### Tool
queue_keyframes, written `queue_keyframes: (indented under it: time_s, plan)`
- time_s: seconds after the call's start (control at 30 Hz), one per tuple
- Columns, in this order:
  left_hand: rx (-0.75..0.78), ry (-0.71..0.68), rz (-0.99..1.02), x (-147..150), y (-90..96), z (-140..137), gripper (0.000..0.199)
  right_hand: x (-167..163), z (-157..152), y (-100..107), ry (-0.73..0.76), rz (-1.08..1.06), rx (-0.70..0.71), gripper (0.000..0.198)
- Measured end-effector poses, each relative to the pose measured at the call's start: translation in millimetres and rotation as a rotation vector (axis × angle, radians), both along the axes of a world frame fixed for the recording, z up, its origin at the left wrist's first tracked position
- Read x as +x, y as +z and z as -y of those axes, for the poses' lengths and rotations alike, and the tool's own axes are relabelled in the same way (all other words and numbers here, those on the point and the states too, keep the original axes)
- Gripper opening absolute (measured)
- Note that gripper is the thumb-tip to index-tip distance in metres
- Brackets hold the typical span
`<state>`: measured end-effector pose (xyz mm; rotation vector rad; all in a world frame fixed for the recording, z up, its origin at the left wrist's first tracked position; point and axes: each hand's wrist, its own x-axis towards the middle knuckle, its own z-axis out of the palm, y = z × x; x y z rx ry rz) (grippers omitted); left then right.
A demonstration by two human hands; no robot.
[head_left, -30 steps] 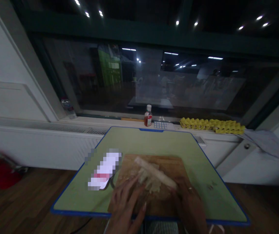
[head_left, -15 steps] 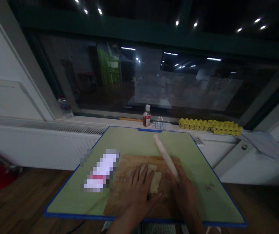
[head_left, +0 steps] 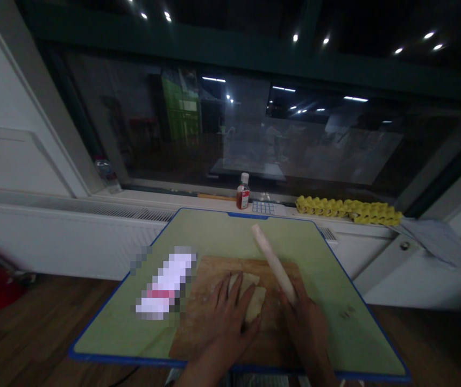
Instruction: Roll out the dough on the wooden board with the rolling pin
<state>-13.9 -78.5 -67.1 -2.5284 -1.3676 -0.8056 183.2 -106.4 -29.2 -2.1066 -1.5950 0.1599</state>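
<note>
A flat, pale piece of dough [head_left: 256,303] lies on the wooden board [head_left: 198,338], partly covered by my left hand [head_left: 230,317]. That hand is spread, palm down, its fingers resting over the dough's left side. In my right hand [head_left: 305,320] is a pale wooden rolling pin [head_left: 272,258], gripped by its near end. The pin slants up and to the left, its far end past the board's back edge, above the green tabletop. How the dough continues under my left hand is hidden.
The board sits on a green folding table [head_left: 347,344] with a blue rim. Left of the board lies a pixelated bright rectangle [head_left: 169,285]. On the windowsill stand a small bottle of reddish liquid [head_left: 242,193], a yellow egg tray [head_left: 347,209] and a clear plastic bottle [head_left: 107,174].
The rolling pin's far end has swung slightly left. My left thumb has drawn in a little toward the dough. Otherwise both hands stay about where they were.
</note>
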Motion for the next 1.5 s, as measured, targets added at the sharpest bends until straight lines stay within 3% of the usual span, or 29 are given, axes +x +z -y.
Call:
queue_keyframes:
  time_s: [0.1, 0.3, 0.43, 0.63, 0.77, 0.87, 1.0, 1.13, 1.27, 1.5]
  plan:
    - [-0.028, -0.017, -0.001, -3.6, 8.0, 1.5, 0.057, -0.5, 0.4, 0.2, -0.008, -0.022, 0.018, 0.043]
    - [-0.208, -0.24, -0.097, -22.9, 46.1, 3.4, 0.064, -1.7, 1.1, 6.1, 0.004, -0.039, -0.02, 0.044]
    - [-0.278, -0.341, -0.078, -41.5, 49.7, -3.8, 0.069, -1.7, 1.6, 8.2, -0.017, -0.048, -0.057, 0.041]
    - [-0.244, -0.185, -0.04, -55.1, 47.8, -11.5, 0.066, -1.0, 0.9, 4.3, -0.006, -0.068, -0.057, 0.045]
    - [-0.244, -0.031, -0.035, -42.0, 41.7, -11.3, 0.047, -0.3, -0.1, 3.9, -0.012, -0.061, -0.048, 0.045]
    - [-0.25, 0.099, -0.034, -27.5, 34.4, -12.9, 0.051, -0.2, -0.3, 3.7, -0.018, -0.052, -0.056, 0.044]
    - [-0.252, 0.113, -0.052, -13.0, 30.6, -15.4, 0.055, -0.8, 0.1, 3.4, -0.012, -0.028, -0.032, 0.04]
    - [-0.306, 0.029, -0.04, -12.3, 30.7, -15.1, 0.055, -0.8, 0.5, 4.0, 0.014, 0.027, -0.068, 0.041]
    - [-0.317, -0.166, -0.024, -21.1, 33.8, -12.8, 0.054, -2.0, 0.3, 5.2, 0.083, 0.114, -0.088, 0.037]
    - [-0.383, -0.425, -0.027, -27.7, 60.8, -3.4, 0.043, -7.0, -0.3, 7.3, 0.217, 0.251, -0.071, 0.031]
